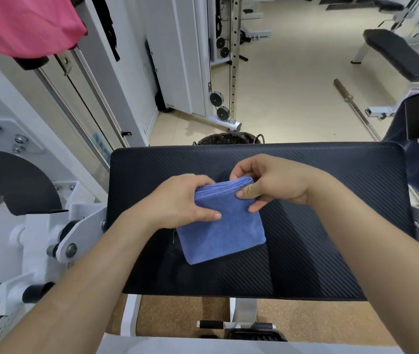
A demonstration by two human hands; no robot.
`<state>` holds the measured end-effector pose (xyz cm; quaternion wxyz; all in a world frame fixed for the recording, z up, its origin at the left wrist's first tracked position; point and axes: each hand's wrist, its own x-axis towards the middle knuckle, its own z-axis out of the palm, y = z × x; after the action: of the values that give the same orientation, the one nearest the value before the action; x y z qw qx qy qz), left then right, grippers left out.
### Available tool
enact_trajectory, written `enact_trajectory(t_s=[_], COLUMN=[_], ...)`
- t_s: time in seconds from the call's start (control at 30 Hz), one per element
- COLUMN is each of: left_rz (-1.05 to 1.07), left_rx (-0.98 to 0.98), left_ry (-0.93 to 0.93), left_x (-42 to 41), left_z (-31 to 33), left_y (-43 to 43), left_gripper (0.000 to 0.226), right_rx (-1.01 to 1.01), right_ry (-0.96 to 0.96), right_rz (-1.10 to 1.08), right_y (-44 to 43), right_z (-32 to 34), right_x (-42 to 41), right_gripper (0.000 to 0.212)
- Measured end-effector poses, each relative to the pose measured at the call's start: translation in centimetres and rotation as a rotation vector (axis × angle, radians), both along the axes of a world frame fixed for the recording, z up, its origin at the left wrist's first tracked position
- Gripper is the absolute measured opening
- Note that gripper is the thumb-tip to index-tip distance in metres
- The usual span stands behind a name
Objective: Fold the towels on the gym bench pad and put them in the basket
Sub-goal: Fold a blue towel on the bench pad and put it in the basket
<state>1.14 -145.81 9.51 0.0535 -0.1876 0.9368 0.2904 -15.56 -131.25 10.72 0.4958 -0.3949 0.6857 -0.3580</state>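
Gym room, even bright light. Pale beige tiled floor (292,80) far and right. White cable machine (177,54) far centre, black pulleys (216,98) beside a perforated metal upright (234,72). Flat bench (400,53) with black pad and white frame, far right. Barbell (354,106) lying on floor near it. Left: white machine frame with large black disc (17,185), bolts visible. Pink cloth (27,24) hanging top left. Brown speckled mat (183,315) on the near floor.

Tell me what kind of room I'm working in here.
Most likely a gym: a cable machine with pulleys, a barbell lying on the floor, and a flat weight bench beyond the bench pad.
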Motion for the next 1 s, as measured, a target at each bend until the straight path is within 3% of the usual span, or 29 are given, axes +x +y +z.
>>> enact_trajectory(t_s=[0.07, 0.17, 0.27, 0.33, 0.47, 0.57, 0.7, 0.73, 0.83, 0.9, 1.0], left_rz=[0.004, 0.041, 0.081, 0.005, -0.136, -0.219, -0.181, -0.166, -0.17, -0.213, -0.263], left_rx=[0.073, 0.089, -0.283, -0.516, -0.686, -0.707, -0.732, -0.736, -0.768, -0.771, -0.765], left_ry=[-0.073, -0.033, 0.39, 0.555, 0.414, 0.337, 0.395, 0.415, 0.477, 0.506, 0.534], left_x=[0.4, 1.4, 2.3, 3.4, 5.0, 5.6, 5.6, 5.5, 5.7, 6.1, 6.8], left_z=[0.8, 1.8, 1.9, 0.4, -6.3, -10.7, -12.5, -12.5, -12.6, -12.8, -13.4], left_y=[0.0, -0.1, 1.3, 2.7, 6.3, 9.2, 10.2, 10.3, 10.5, 10.8, 10.7], left_gripper=[0.022, 0.014, 0.025, 0.036, 0.031, 0.036, 0.039, 0.036, 0.024, 0.02, 0.018], right_rx=[0.022, -0.053, -0.293, -0.423, -0.497, -0.376, -0.21, -0.237, -0.437, -0.527, -0.503], right_ry=[0.01, 0.082, 0.355, 0.515, 0.739, 0.698, 0.58, 0.663, 1.169, 1.312, 1.459], right_rz=[0.0, -0.071, -0.173, -0.26, -0.222, -0.135, -0.172, -0.245, -0.316, -0.153, 0.151], right_y=[0.6, 1.8, 3.6, 5.4, 9.0, 11.0, 11.2, 10.7, 7.7, 6.1, 5.7], right_z=[0.5, 1.9, 2.9, 1.4, -7.5, -11.9, -10.6, -9.7, -9.2, -10.9, -13.8], right_x=[0.0, 0.2, 1.2, 2.7, 6.5, 8.7, 8.2, 8.1, 8.3, 8.6, 7.4], right_gripper=[0.015, 0.025, 0.034, 0.035, 0.041, 0.046, 0.036, 0.033, 0.021, 0.02, 0.038])
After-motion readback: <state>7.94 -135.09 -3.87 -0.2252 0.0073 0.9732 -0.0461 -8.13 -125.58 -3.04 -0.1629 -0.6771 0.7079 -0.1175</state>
